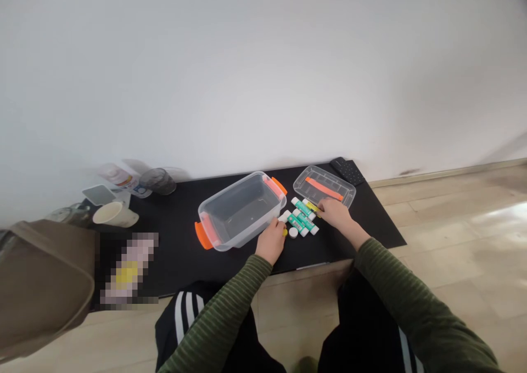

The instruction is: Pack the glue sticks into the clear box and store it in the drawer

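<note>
Several green-and-white glue sticks point(306, 223) lie close together on the black table, right of a clear plastic box point(242, 240) with orange clips. My right hand point(335, 214) is closed with its fingertips on a yellow-labelled glue stick point(312, 205) at the group's far side. My left hand point(270, 242) is at the group's left edge, beside the box's near right corner. Its fingers are closed around a yellow glue stick point(285, 232), mostly hidden by them. A small round white end point(293, 233) shows just right of those fingertips.
The clear lid point(349, 193) with an orange strip lies behind my right hand, near a black dotted item point(347, 170). At the table's left are a paper cup point(111, 215), a dark glass point(157, 182) and a tipped bottle point(123, 179). A brown bag-like shape point(45, 285) fills the left edge.
</note>
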